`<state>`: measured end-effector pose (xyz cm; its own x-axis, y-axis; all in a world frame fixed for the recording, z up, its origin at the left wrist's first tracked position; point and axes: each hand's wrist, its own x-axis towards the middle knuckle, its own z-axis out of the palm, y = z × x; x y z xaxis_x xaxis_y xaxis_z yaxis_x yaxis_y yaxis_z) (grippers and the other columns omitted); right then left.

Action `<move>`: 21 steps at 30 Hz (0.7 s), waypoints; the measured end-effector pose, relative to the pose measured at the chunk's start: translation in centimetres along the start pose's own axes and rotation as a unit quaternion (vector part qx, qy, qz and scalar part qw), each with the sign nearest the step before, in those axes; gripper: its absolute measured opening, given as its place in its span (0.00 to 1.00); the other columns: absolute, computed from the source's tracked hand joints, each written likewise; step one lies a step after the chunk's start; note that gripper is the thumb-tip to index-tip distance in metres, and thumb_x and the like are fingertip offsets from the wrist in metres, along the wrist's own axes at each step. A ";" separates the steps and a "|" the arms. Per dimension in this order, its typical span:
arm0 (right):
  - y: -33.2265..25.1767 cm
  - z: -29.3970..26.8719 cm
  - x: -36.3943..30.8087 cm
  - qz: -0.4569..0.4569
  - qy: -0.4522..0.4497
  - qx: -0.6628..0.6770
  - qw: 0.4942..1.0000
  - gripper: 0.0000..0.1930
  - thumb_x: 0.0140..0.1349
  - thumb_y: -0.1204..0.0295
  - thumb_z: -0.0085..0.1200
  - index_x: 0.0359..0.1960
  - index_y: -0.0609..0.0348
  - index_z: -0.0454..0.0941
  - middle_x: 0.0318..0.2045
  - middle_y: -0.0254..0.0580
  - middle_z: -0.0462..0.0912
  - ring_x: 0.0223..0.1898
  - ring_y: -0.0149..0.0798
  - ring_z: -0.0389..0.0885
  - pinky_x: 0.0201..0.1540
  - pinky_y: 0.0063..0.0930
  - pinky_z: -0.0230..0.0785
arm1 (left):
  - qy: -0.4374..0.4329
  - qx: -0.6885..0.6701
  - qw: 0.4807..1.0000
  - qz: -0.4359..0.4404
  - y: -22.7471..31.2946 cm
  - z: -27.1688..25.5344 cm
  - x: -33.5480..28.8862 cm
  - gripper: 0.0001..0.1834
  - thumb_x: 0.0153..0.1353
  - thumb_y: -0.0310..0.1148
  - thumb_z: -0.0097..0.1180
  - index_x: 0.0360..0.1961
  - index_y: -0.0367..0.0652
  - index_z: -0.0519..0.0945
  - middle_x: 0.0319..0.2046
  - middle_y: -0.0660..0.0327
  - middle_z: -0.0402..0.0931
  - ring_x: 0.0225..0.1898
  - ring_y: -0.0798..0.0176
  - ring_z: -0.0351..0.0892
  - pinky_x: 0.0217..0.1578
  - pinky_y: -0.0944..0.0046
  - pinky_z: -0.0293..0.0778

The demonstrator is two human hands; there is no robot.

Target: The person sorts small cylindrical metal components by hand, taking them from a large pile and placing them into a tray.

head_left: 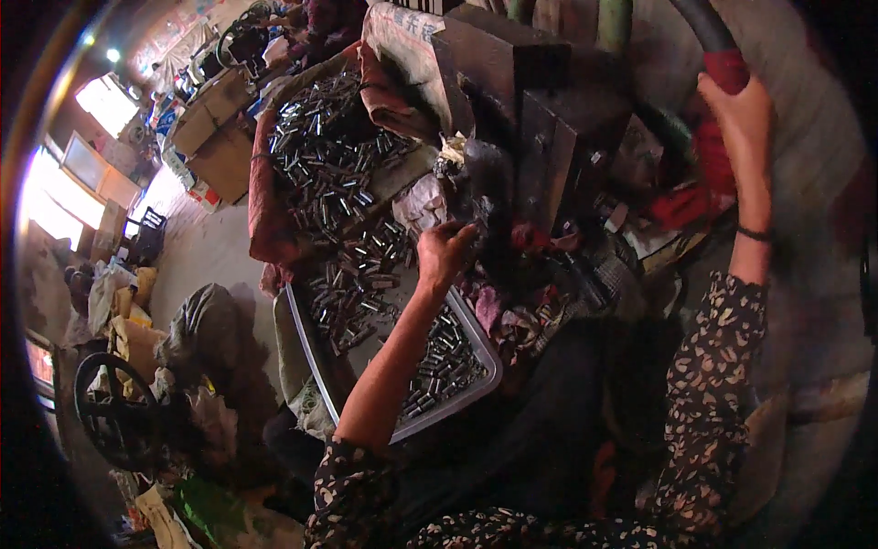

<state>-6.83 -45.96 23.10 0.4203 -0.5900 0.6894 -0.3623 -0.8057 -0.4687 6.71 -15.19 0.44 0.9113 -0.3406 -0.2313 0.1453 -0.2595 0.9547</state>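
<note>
At the upper right, my right hand [745, 119] is closed around the red-wrapped part of a thick, dark curved bar [709, 23], perhaps a lever or a wheel rim. My left hand [445, 254] is in the middle, its fingers pinched together beside a dark machine part [489, 183]; whatever lies between the fingertips is too small and dark to make out. Below and beside the left forearm stands a translucent plastic bin [489, 352] holding short metal cylinders [445, 366]. More metal cylinders [320, 156] lie heaped on a reddish sack [265, 188] beyond the bin.
Dark metal blocks [549, 128] of the machine rise right of my left hand. Rags [521, 325] lie beside the bin. On the left are a cardboard box [215, 128], a stuffed grey bag [206, 334] and a dark wheel [114, 412]. A pale sack [407, 59] drapes over the heap's far side.
</note>
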 end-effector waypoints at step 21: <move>-6.5 0.8 -14.6 -0.238 0.132 0.128 0.954 0.17 0.54 0.79 0.53 0.47 0.65 0.68 0.44 0.45 0.75 0.45 0.42 0.73 0.50 0.32 0.64 | 0.004 -0.087 0.995 0.043 -0.8 -1.0 -0.6 0.17 0.55 0.40 0.53 0.39 0.37 0.76 0.25 0.60 0.76 0.25 0.66 0.75 0.26 0.66 0.70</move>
<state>-9.95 -32.17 15.60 0.2507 -0.1485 0.9566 0.0461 -0.9852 -0.1650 6.41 -13.85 0.06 0.9262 -0.3477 -0.1459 0.1298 -0.0693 0.9891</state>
